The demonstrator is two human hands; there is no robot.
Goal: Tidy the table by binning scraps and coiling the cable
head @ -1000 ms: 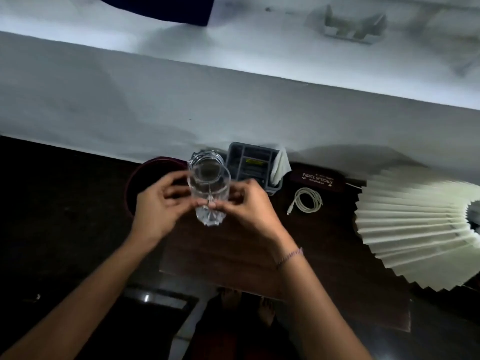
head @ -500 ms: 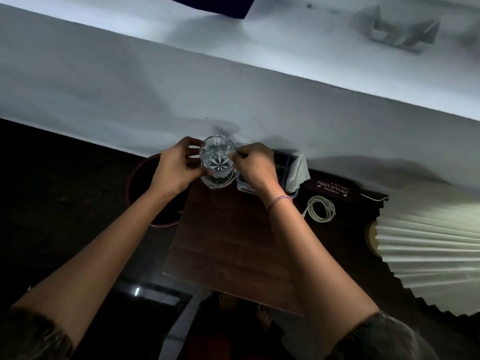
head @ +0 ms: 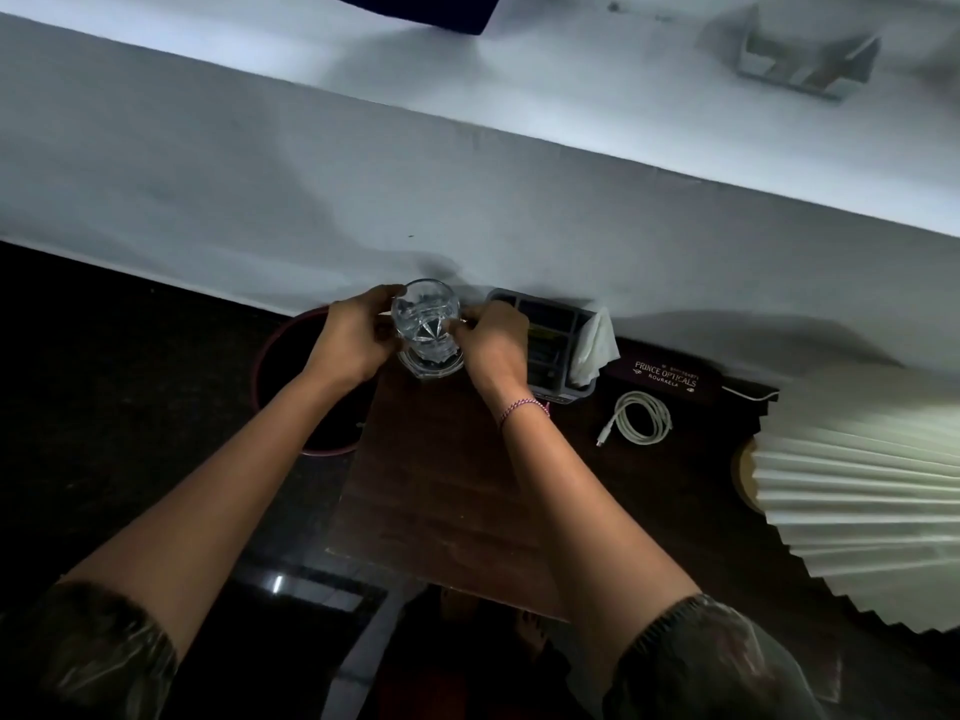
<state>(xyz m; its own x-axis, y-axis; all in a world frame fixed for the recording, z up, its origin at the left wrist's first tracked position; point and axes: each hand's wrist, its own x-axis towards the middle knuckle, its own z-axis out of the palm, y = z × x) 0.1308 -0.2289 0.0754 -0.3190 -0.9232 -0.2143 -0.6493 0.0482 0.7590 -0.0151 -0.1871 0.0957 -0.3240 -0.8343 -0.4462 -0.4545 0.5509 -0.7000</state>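
— What's on the counter [head: 441, 485], biggest first?

— Item one: a pleated cream lampshade [head: 862, 506], filling the right side and overhanging the counter's right end. Item two: a round dark bin [head: 291, 402], red-rimmed, off the left edge of the counter and lower than it. Item three: a grey compartment organiser [head: 553, 350] against the wall, a white tissue [head: 592, 345] stuck upright in its right end. Item four: a dark spectacle case [head: 665, 379] lettered "Prince Opticals", just right of the organiser.

— And the cable?

— White cable [head: 636, 417], lying in a loose coil on the counter in front of the case, plug end pointing left, well apart from both hands.

— The hands?

— Left hand [head: 353, 340] and right hand [head: 491, 345] are both closed around a clear cut glass [head: 427, 324], one on each side. Its base sits at the far left corner by the wall. Each grip wraps the glass with fingers curled; the right arm partly hides the organiser. A braided thread band [head: 522, 407] circles the right wrist.
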